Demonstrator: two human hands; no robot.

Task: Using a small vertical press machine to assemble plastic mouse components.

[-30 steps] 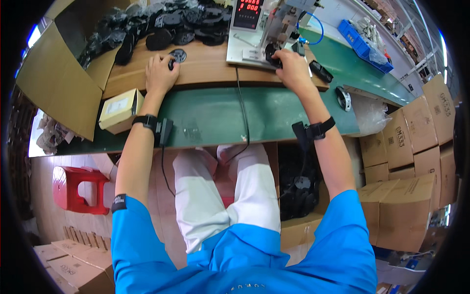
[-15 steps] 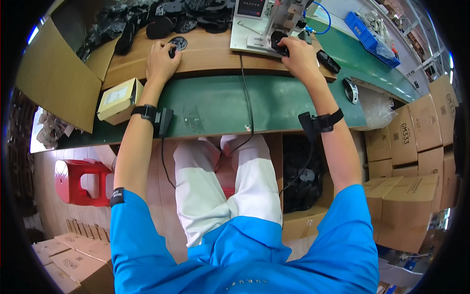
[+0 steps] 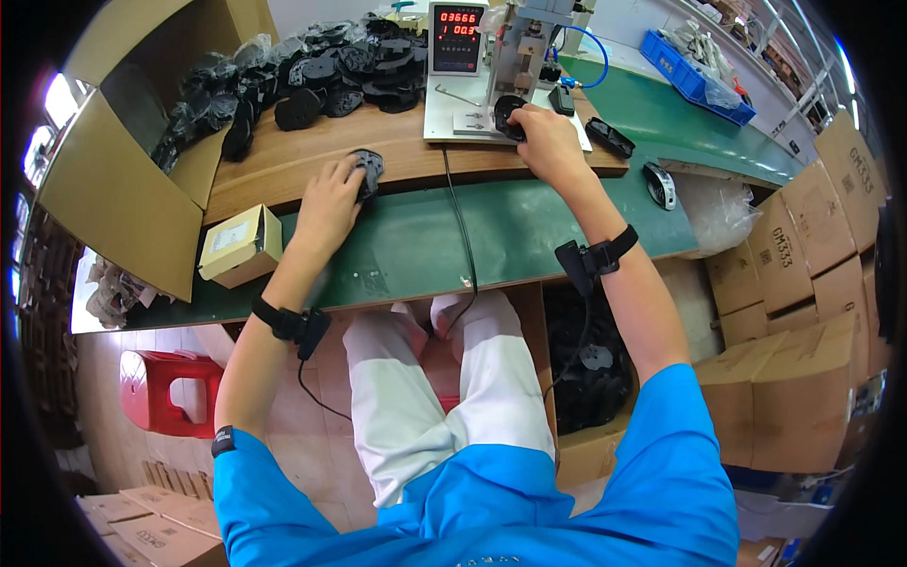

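Left grip (image 3: 331,203), half-closed on dark plate (image 3: 371,166) at its fingertips, had just pulled back; right grip (image 3: 550,142) still pinched black disc (image 3: 507,108) at its left, so both were occupied.

- Left hand (image 3: 326,210): one
- Right hand (image 3: 551,144): one
- Black parts at the fingers (image 3: 371,170): two
- Wrist straps (image 3: 276,318): two
- Display (image 3: 457,40): one
- Red stool (image 3: 137,389): one
- Yellow box (image 3: 238,253): one
- Heaped black parts (image 3: 351,68): overlapping, uncountable
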